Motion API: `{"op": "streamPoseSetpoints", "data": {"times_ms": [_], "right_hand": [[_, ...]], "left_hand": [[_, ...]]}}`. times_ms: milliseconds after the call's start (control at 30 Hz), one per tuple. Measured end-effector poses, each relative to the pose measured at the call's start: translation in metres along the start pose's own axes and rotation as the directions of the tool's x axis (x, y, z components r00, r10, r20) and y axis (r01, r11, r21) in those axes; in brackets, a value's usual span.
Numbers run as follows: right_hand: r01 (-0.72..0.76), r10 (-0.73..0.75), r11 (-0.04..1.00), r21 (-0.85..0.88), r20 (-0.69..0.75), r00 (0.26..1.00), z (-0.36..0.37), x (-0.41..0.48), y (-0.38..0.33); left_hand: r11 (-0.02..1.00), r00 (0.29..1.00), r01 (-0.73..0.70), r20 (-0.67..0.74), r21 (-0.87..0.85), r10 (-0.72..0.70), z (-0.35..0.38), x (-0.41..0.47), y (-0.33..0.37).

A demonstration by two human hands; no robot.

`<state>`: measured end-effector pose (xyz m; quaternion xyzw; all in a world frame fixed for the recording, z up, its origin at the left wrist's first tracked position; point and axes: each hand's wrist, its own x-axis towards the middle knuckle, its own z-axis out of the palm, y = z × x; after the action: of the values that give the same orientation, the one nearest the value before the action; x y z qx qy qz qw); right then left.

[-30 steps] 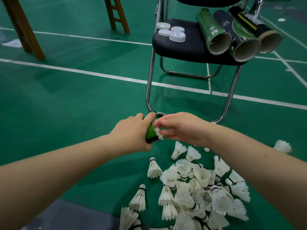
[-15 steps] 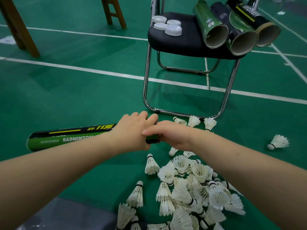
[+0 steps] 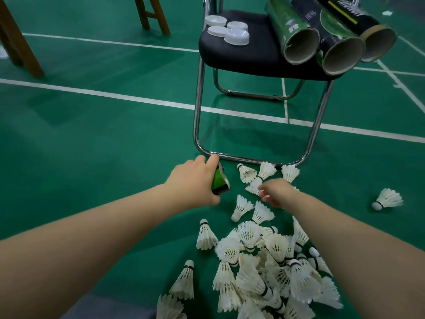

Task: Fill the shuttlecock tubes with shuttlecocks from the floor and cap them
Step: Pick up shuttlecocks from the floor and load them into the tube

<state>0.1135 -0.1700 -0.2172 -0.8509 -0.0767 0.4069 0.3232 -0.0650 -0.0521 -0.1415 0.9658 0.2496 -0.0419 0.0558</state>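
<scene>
Left hand (image 3: 193,184) clamps the green-and-black cardboard tube (image 3: 220,182).
Right hand (image 3: 277,192) touches a white feather shuttlecock (image 3: 253,188) by the black chrome-legged chair (image 3: 253,58); grip unclear.

Bare green floor (image 3: 96,143) is lying open left of the left hand (image 3: 193,183). Ahead, the chair's chrome floor bar (image 3: 250,159) is barring the way, with three shuttlecocks (image 3: 266,170) crowding against it. A narrow strip is showing free between the held tube (image 3: 220,183) and the right hand (image 3: 276,192). The heap (image 3: 264,261) is filling the ground between the forearms.
</scene>
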Motion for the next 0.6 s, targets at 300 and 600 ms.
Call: {"op": "streamPoseSetpoints", "data": {"times_ms": [300,600], "right_hand": [[0.066,-0.102,0.732,-0.678,-0.013,0.995,-0.001,0.037,0.039],[0.08,-0.097,0.837,-0.541,-0.003,0.995,0.008,0.078,0.032]], "left_hand": [[0.998,0.997,-0.036,0.066,0.041,0.033,0.026,0.028,0.007],[0.997,0.991,-0.041,0.13,0.063,0.032,0.045,0.042,0.014]]}}
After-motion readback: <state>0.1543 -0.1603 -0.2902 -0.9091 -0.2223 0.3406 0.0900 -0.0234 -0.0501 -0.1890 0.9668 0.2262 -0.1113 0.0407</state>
